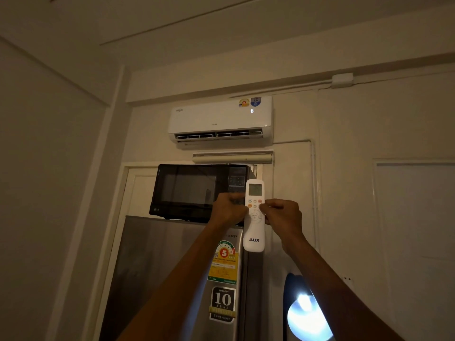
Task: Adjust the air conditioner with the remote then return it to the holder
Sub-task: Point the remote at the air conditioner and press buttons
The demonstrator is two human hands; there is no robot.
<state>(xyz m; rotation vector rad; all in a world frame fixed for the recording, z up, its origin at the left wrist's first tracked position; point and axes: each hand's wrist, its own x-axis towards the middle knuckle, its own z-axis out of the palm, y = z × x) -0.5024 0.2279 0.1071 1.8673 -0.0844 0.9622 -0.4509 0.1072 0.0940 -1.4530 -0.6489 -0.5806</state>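
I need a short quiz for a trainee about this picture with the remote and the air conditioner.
1. True or false: the remote sits in its holder.
2. Which appliance stands on the fridge? A) kettle B) microwave C) toaster
3. What brand word is printed near the remote's bottom?

Key:
1. False; the left hand and right hand hold it up below the air conditioner.
2. B
3. AUX
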